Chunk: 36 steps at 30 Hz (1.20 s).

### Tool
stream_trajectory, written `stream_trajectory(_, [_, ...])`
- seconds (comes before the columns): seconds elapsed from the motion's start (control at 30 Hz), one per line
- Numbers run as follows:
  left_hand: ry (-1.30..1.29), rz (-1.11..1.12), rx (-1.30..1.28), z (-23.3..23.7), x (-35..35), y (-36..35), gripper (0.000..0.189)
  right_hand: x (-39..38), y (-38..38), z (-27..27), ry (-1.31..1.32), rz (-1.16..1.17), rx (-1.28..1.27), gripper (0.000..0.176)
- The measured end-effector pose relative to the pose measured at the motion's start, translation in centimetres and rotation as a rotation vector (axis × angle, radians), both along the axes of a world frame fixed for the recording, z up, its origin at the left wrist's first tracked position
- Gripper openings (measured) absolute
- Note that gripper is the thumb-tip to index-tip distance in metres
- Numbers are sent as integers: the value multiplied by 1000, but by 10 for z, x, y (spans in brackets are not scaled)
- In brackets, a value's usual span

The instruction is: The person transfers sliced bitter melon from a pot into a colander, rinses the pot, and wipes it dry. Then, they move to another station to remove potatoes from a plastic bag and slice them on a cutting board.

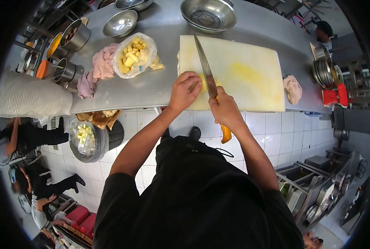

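Note:
A white cutting board [251, 58] with yellow stains lies at the table's front edge. My right hand [226, 108] is closed round the yellow handle of a large knife [205, 62], whose blade points away from me across the board. Just right of my left hand, pieces of yellow food [202, 84] lie on both sides of the blade. My left hand [185, 92] rests at the board's left edge with its fingers curled by the food; whether they grip a piece is hidden. A plastic bag [134, 56] of peeled yellow pieces stands to the left.
Metal bowls [207, 15] stand along the back of the steel table [164, 20]. Pink cloths [104, 62] lie left of the bag, another cloth [292, 89] right of the board. Stacked containers [31, 93] are far left. A lined bin [87, 141] stands below; other people are at the left.

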<state>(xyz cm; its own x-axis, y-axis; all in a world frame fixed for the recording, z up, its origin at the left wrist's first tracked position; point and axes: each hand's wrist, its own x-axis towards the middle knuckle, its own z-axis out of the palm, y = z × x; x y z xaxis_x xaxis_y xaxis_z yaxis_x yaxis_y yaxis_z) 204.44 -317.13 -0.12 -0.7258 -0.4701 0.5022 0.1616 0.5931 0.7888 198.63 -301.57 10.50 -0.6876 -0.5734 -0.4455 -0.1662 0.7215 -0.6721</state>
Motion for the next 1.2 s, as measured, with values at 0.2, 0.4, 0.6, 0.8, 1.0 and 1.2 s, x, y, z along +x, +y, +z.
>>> stream_trajectory(0.2, [7, -2, -1, -3, -1, -1, 11, -1, 3, -11, 73, 34, -40, 28])
stream_trajectory(0.4, [32, -1, -6, -2, -1, -1, 11, 4, -1, 12, -107, -27, 43, 29])
stream_trajectory(0.6, [21, 3, -15, -3, -2, -1, 11, 2, 5, -3, 41, 44, -13, 28])
stream_trajectory(0.8, [7, 10, -6, -4, 0, -1, 11, 2, 5, -6, 62, 53, -5, 27])
stream_trajectory(1.0, [0, 12, -7, -3, -1, 0, 11, 1, 6, -4, 44, 51, 0, 28])
stream_trajectory(1.2, [30, 23, 2, -1, -1, 1, 10, 6, 11, 6, 32, 79, 73, 28])
